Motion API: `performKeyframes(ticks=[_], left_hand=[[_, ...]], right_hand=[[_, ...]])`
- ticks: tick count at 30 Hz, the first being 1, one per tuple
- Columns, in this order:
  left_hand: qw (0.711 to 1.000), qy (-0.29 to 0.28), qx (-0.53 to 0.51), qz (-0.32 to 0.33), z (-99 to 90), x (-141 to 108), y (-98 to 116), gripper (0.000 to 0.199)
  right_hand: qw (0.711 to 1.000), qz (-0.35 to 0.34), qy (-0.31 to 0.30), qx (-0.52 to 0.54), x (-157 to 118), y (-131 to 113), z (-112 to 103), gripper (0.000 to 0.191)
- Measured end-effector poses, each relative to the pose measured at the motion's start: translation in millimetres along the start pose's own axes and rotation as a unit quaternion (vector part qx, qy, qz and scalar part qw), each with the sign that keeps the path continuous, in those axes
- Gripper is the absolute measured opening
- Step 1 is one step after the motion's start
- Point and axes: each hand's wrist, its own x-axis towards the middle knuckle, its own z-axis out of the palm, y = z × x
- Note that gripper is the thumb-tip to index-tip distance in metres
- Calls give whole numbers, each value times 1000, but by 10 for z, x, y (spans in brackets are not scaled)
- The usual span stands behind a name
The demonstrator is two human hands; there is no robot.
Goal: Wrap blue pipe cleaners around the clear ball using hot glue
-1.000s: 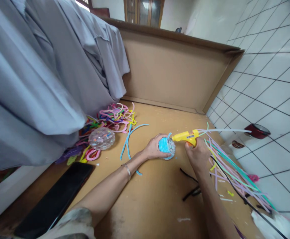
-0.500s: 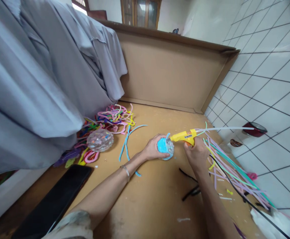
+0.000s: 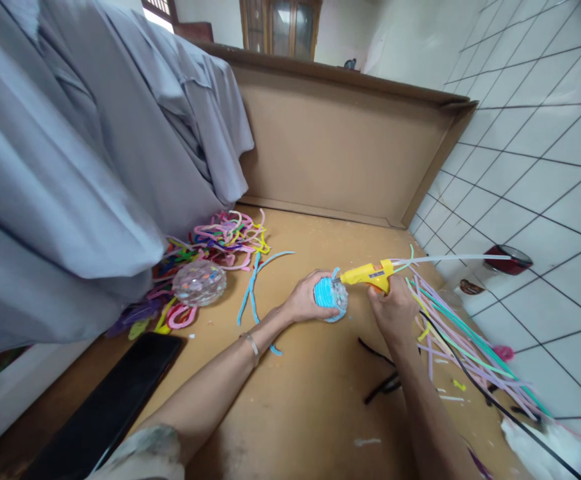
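My left hand (image 3: pixel 309 298) is closed around a small clear jar (image 3: pixel 341 300) partly wrapped in light blue pipe cleaner (image 3: pixel 324 293). The jar is tilted, its uncovered clear side towards the right. In my right hand (image 3: pixel 395 307) is a yellow hot glue gun (image 3: pixel 365 274), its nozzle at the jar where the blue wrapping ends. A long translucent glue stick (image 3: pixel 460 257) juts out of the gun's back. Loose blue pipe cleaners (image 3: pixel 251 293) lie left of my left hand.
A clear faceted bowl (image 3: pixel 199 283) sits by a tangled heap of coloured pipe cleaners (image 3: pixel 225 233). A black phone (image 3: pixel 115 400) lies at lower left. Straight pipe cleaners (image 3: pixel 470 340) and the black cord (image 3: pixel 475 380) are at right, beside a red-lidded jar (image 3: pixel 508 260). Cardboard (image 3: pixel 320 140) stands behind.
Both hands, the jar and the glue gun stay in nearly the same place. The view has shifted very slightly.
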Motion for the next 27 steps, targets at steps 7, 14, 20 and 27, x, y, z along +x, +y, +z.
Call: performKeyframes(ticks=[7,14,20,27], left_hand=[[1000,0,0,-16,-8,3,39,74],[1000,-3,-6,-19,-10,6,59,73],[1000,-1,-1,-17,-8,2,55,74],[1000,-1,3,-16,-7,6,51,75]], right_hand=[[1000,-16,8,-5,5,20,-4,6],[1000,-8,-4,19,8,6,-20,5],[1000,-1,-10,13,15,-3,-25,5],[1000,-15,-11,11,5,20,-19,6]])
